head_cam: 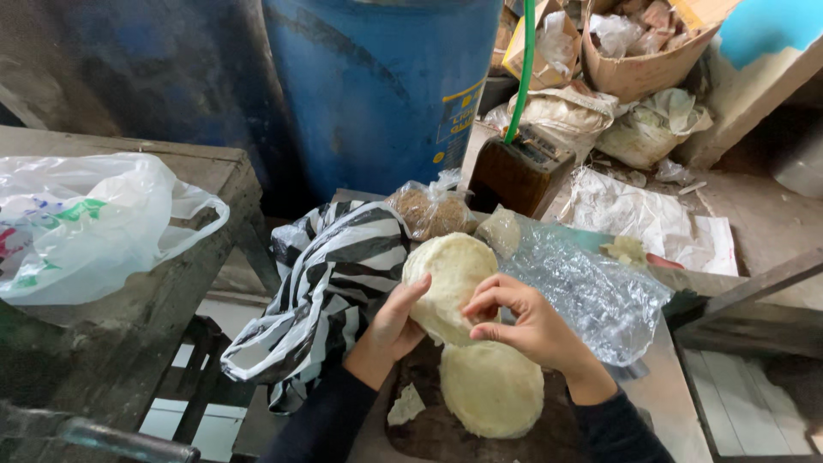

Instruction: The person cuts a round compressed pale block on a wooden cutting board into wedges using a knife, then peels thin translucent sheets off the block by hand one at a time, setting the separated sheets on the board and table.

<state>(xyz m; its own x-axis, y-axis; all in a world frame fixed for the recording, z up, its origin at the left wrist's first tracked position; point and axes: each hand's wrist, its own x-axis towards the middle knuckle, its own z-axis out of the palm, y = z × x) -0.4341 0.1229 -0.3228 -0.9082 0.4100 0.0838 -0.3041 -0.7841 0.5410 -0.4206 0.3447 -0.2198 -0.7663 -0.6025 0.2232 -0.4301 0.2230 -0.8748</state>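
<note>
Right over the dark board (446, 433), the left hand (396, 324) cups the underside of a pale round dough disc (450, 283), held up and tilted. Right hand (523, 321) has its fingertips (480, 310) pinched on that disc's lower edge. A second dough disc (491, 387) lies flat on the board, just below the right hand. Left of the board there's a black-and-white striped bag (330, 291), right of it a crumpled clear plastic bag (591, 296). Behind the board stands a big blue barrel (377, 86), and a small bag of brown grains (431, 210) sits near it.
</note>
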